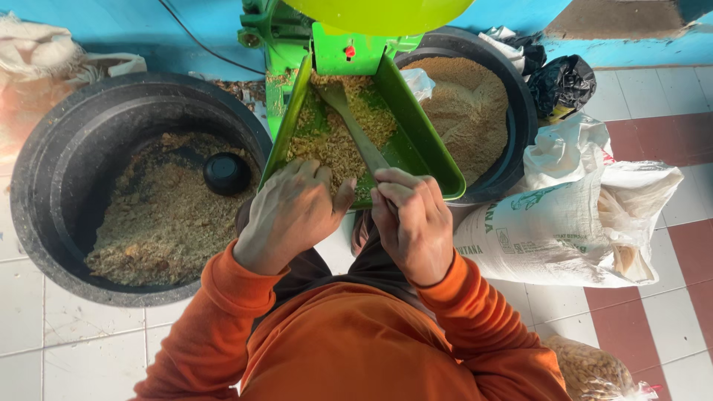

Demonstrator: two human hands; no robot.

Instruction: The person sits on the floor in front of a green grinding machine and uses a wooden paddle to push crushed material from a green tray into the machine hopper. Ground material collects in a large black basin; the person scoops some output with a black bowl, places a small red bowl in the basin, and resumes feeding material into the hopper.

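A green metal feed tray slopes toward me from a green grinding machine and holds coarse yellow-brown crushed grain. My left hand rests palm down on the tray's near edge, fingers spread over the grain. My right hand grips the handle of a wooden paddle whose blade lies in the grain near the machine's mouth. Orange sleeves cover both my arms.
A large black tub on the left holds coarse meal and a small black bowl. A second black tub behind the tray holds fine meal. A white woven sack lies at right, a black plastic bag behind it.
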